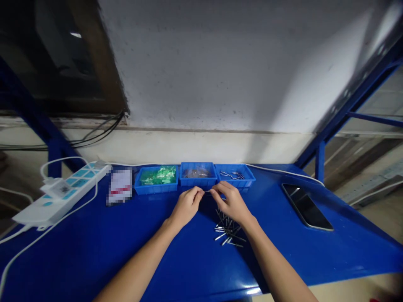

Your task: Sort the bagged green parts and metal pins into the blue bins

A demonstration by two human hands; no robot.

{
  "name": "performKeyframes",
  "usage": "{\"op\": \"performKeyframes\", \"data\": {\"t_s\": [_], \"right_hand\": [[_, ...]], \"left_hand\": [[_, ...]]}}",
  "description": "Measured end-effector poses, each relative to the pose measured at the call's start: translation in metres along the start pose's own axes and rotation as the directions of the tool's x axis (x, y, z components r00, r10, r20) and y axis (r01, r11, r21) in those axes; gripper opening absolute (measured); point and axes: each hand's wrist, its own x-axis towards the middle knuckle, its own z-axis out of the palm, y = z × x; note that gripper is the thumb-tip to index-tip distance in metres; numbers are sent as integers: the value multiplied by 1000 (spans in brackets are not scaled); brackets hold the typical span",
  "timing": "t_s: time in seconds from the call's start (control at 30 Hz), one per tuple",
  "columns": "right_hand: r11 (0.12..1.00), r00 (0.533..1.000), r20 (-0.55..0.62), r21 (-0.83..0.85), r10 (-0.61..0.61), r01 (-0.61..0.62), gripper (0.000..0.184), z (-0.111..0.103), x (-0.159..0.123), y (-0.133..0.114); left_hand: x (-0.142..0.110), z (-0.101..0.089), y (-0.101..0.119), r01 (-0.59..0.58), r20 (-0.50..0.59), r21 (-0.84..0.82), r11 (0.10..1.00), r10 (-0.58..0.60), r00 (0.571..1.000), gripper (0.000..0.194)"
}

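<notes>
My left hand (188, 204) and my right hand (230, 200) meet fingertip to fingertip just in front of the bins. Both are closed in a pinch on a small thin metal piece (207, 191), whose ends are hidden by the fingers. Under and in front of my right hand lies a loose pile of slim silver metal pins (227, 231) with thin stems, resembling blind rivets. Behind the hands stand a blue bin with similar thin metal pieces (231, 175) and a middle blue bin (197, 181) holding something brownish in clear plastic.
Another blue bin (155, 188) at left holds green packets (160, 175). Farther left are a blurred white card (120, 186) and a white power strip (77, 184) with a plug and trailing cables. A phone (307, 207) lies at right on the blue table (176, 264).
</notes>
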Motion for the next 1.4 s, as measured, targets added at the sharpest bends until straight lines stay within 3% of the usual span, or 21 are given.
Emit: {"op": "performKeyframes", "data": {"t_s": [0.07, 0.13, 0.23, 0.3, 0.43, 0.53, 0.7, 0.87, 1.07, 1.13, 1.2, 1.3, 1.33, 1.4], "right_hand": [[993, 983, -155, -54, 96, -105, 25, -5, 1, 8], [940, 920, -288, -134, 267, -315, 23, -6, 0, 18], [826, 848, -287, -234, 446, -513, 33, -1, -2, 29], [844, 873, -205, -234, 442, -483, 38, 4, -3, 29], [969, 972, 19, -83, 234, -232, 23, 13, -3, 16], [994, 987, 120, -5, 111, -111, 17, 16, -3, 8], [997, 993, 97, 30, 62, -65, 11, 16, -3, 7], [996, 993, 77, 20, 90, -92, 21, 13, -2, 8], [996, 996, 74, 68, 58, -63, 18, 10, -2, 2], [996, 999, 30, 79, 36, -39, 23, 6, -2, 2], [996, 993, -104, 83, 51, -42, 27, 0, -4, 5], [986, 899, -409, 22, 158, -163, 26, -10, -4, 18], [970, 858, -470, -15, 208, -243, 25, -13, -4, 24], [915, 824, -472, -83, 313, -394, 27, -16, -3, 34]], "left_hand": [[5, 5, 5, -29, 45, 98, 995, 25, 999, 24], [10, 12, 9, -75, 110, 250, 965, 49, 993, 23], [13, 22, 15, -114, 177, 416, 902, 42, 983, 19], [11, 24, 15, -99, 177, 463, 881, 18, 984, 17], [3, 15, 7, -41, 150, 449, 893, -29, 988, 17], [0, 7, -1, -35, 85, 325, 945, 8, 996, 20], [3, 8, -2, -51, -3, 189, 981, 52, 999, 26], [2, 6, 5, -52, -117, 105, 993, 64, 991, 19], [1, -1, 11, -22, -79, 98, 995, 30, 996, 31], [1, 1, 13, 10, -66, 76, 997, -5, 998, 36], [2, 6, 17, 54, -58, 75, 996, -49, 997, 35], [9, 19, 26, 74, -31, 170, 983, -70, 997, 25], [13, 24, 30, 74, -22, 215, 974, -71, 997, 23], [23, 36, 37, 67, 21, 308, 949, -78, 997, 20]]}}
